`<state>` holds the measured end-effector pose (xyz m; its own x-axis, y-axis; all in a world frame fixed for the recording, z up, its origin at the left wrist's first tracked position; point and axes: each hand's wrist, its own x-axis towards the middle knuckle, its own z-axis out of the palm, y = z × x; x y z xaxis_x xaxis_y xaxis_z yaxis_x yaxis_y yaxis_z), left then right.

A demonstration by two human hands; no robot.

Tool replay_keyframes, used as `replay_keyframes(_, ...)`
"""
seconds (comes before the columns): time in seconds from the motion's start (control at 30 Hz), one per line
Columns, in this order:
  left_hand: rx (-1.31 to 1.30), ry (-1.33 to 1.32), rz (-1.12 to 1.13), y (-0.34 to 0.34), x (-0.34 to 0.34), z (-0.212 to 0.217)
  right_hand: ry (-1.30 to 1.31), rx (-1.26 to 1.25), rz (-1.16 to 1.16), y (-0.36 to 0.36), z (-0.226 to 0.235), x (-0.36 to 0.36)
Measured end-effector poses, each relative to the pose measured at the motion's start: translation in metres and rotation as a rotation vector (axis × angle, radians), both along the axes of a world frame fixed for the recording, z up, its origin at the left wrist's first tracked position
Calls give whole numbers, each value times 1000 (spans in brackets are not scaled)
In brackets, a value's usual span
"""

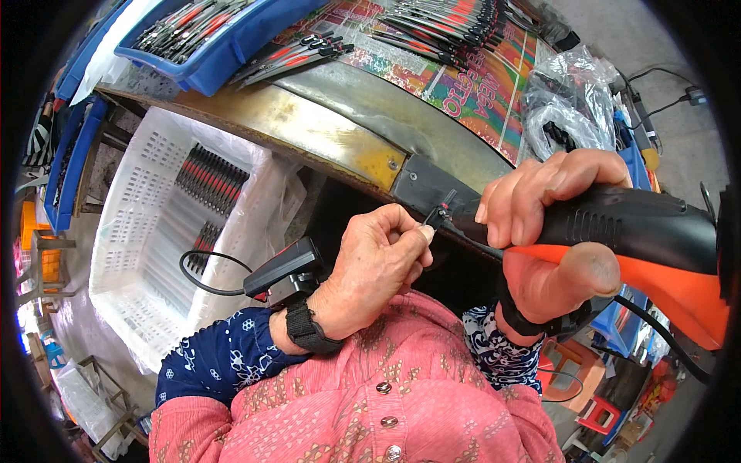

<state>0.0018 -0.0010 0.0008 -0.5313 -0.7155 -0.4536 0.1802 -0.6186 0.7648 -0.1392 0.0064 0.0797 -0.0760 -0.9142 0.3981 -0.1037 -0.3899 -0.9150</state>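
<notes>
Between the thumb and fingertips of my left hand (386, 251) is a small slim black piece (438, 214), with a bit of red near its upper end. It is held up close to the metal-edged table front. My right hand (552, 201) is wrapped round a black-and-orange power tool (625, 220) with vent slots in its side. The tool's narrow front end points left, toward the black piece. Whether the two touch, I cannot tell. A black strap with a small device is on each wrist.
A white plastic basket (127, 255) on the left holds rows of slim black-and-red pieces (212, 179). More lie on the table (340, 85) and in a blue bin (204, 73). Clear plastic bags (571, 92) sit at the table's right end. A black cable hangs below the tool.
</notes>
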Motion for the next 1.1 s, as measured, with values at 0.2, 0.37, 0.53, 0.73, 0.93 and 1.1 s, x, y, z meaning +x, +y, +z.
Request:
replay_keyframes(0.2, 4, 3, -11, 0, 1, -1, -2, -4, 8, 2, 2, 0)
replay_keyframes(0.37, 10, 34, -11, -1, 2, -2, 6, -8, 4, 2, 4, 1)
replay_keyframes(0.53, 9, 44, -8, -1, 2, -4, 15, -2, 2, -1, 5, 4)
replay_keyframes(0.73, 18, 53, -6, -1, 2, -3, 23, 7, -4, -4, 6, 6)
replay_keyframes(0.93, 15, 52, -8, -2, 4, -4, 39, 21, -15, -5, 6, 10)
replay_keyframes(1.1, -35, 35, 59, 0, 0, -5, 71, 40, -43, -9, 9, 14)
